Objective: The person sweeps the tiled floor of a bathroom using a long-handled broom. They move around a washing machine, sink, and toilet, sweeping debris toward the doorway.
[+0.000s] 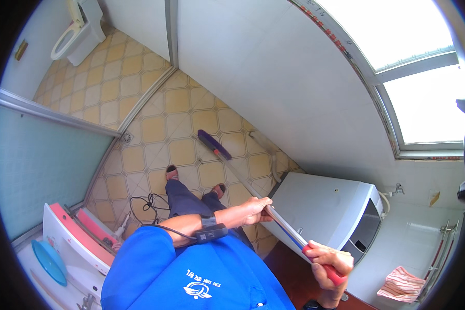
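Note:
A broom with a long metal handle point(240, 176) slants across the view from the floor up to my right side. Its purple bristle head point(214, 144) rests on the tiles, with a few specks of debris near it. My left hand point(259, 210) grips the handle partway along its length. Around the red grip at the handle's upper end, my right hand point(330, 263) is closed. Both hands are beside a washing machine point(317, 209).
Left stands a sink point(77, 248) with a blue basin point(48, 263). A black cable point(150, 203) lies coiled near my feet. A drain hose point(264, 145) runs along the wall behind the washer. Beyond the floor track point(147, 99) is a toilet point(79, 35).

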### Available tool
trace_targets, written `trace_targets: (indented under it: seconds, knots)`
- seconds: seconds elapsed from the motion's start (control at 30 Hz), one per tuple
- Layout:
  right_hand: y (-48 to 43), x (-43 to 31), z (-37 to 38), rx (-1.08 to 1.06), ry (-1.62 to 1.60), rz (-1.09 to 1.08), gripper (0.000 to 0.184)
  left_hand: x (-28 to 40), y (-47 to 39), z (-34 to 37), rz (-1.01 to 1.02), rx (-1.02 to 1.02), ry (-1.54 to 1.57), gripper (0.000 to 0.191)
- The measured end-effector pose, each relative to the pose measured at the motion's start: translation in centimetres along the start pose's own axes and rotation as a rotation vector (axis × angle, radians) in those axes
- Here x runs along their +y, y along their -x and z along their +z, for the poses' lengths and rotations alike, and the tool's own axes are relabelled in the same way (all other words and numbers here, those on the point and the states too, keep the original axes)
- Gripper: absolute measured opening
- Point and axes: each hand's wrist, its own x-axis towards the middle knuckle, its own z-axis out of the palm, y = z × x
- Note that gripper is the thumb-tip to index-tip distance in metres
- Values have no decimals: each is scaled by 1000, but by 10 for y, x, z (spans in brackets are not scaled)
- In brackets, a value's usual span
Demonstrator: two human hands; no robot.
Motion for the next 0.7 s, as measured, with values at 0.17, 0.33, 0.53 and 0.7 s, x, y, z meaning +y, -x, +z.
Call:
trace_targets:
  seconds: [0.17, 0.33, 0.53, 0.7]
  knots:
    - [-8, -38, -14, 43, 40, -118, 16, 5, 31, 30, 104, -142, 45, 17]
    - [-27, -16, 11, -85, 151, -252, 9, 46, 12, 9, 275, 12, 82, 14]
    - [-45, 43, 27, -435, 158, -447, 17, 39, -17, -48, 400, 214, 18, 11]
    - [-25, 61, -25, -679, 171, -517, 18, -38, -40, -42, 433, 160, 153, 11]
